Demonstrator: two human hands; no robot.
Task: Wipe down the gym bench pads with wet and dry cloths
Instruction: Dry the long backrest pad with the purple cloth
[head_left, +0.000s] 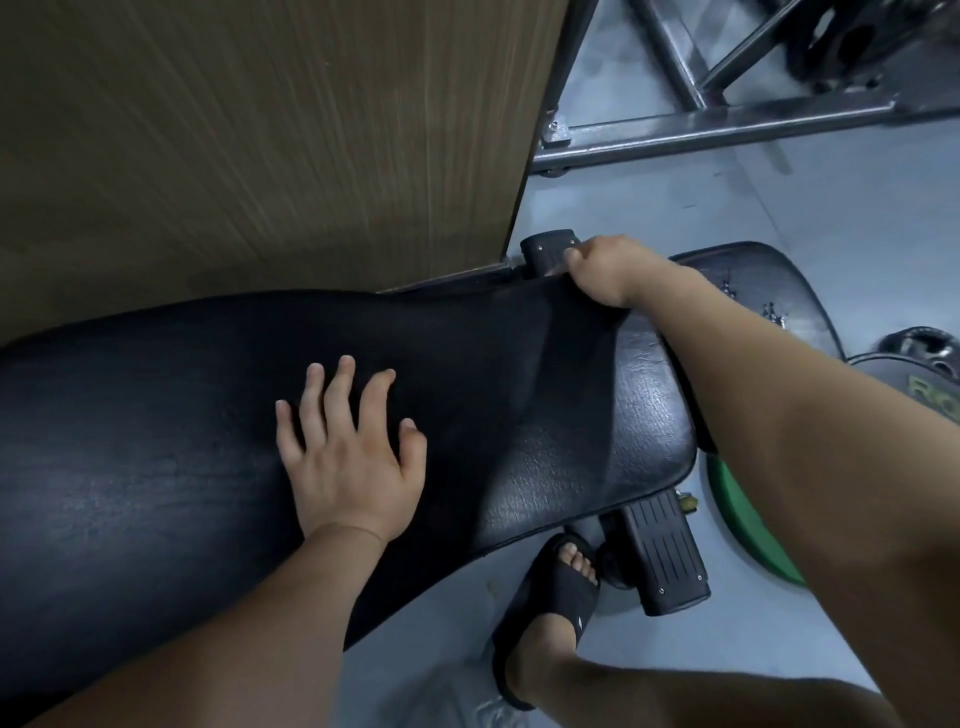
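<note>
A black padded gym bench runs from the lower left to the middle right, its cracked leather showing only at the right end. A large dark cloth lies spread over most of the pad. My left hand rests flat on the cloth with fingers spread. My right hand reaches to the bench's far corner and grips the cloth's edge there, fingers curled round it.
A wood-grain panel stands close behind the bench. A grey steel frame lies on the floor at the top right. Black weight plates and a green plate sit to the right. My sandalled foot stands beside a black ribbed foot piece.
</note>
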